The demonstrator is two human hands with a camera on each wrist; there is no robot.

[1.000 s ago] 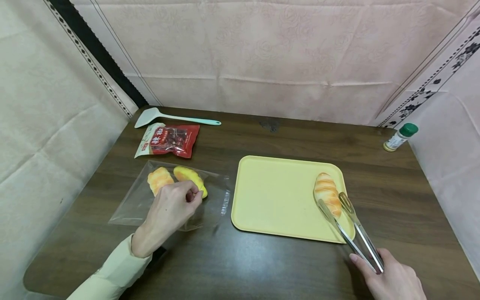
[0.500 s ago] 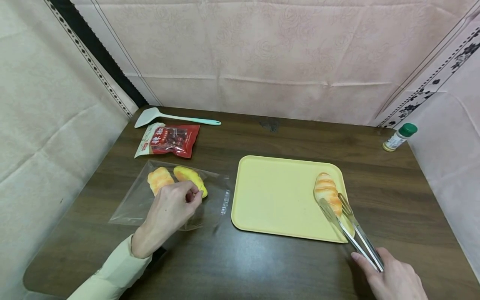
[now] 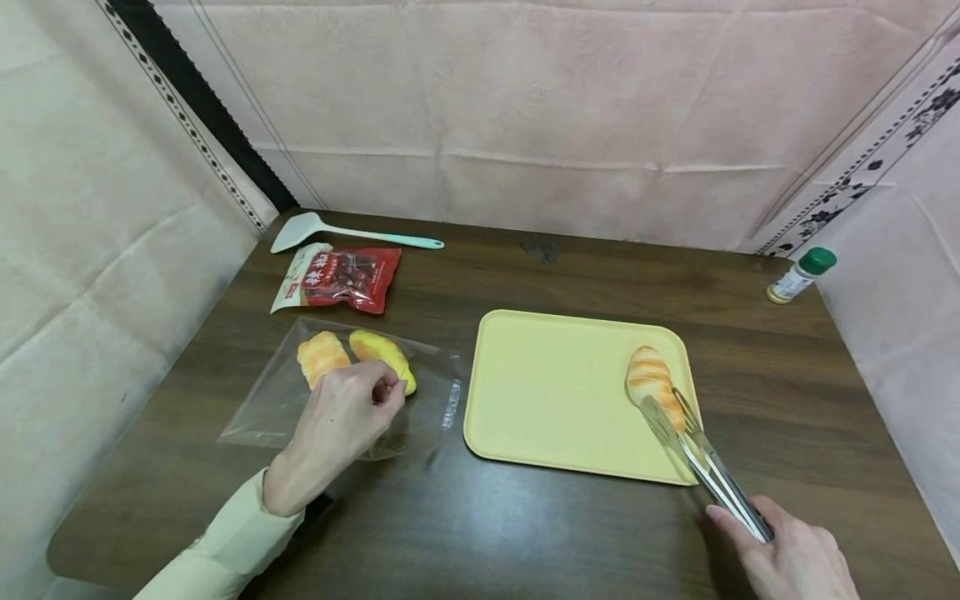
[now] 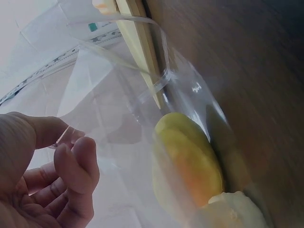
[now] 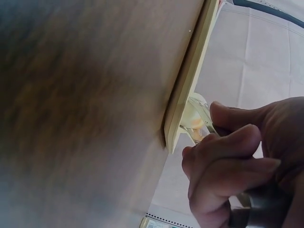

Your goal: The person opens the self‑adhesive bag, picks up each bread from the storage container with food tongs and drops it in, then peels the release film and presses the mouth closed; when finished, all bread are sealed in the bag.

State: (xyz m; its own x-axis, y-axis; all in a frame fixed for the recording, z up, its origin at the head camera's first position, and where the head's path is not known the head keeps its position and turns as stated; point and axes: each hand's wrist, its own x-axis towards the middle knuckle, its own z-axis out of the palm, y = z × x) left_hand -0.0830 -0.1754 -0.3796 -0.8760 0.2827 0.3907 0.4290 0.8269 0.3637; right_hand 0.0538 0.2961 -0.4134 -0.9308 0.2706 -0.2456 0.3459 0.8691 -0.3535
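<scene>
1. Showed a dark wooden surface [image 3: 525, 533], supporting everything handled.
2. Presented on it a pale yellow tray [image 3: 555, 392], with a scored bread roll [image 3: 651, 375] lying inside, near the right edge.
3. Displayed, to the left of the tray, a clear bag [image 3: 273, 404] lying flat at its far side.
4. Included metal tongs [image 3: 750, 521], reaching over the tray's near right corner, with arms slightly parted at the roll's near end; gave no sure sign of contact.
5. Placed the roll ahead and somewhat left of the right grip [image 3: 795, 554], with long axis roughly following the tongs; judged decisive, with this grip much the nearer.
6. Had the right grip curled around the tongs' handles.
7. Had the left grip [image 3: 345, 421] over the bag, thumb and finger pinching its film without visible gap.
8. Contained, within the bag, a yellow loaf [image 3: 381, 350] and an orange-topped bun [image 3: 321, 357].
</scene>
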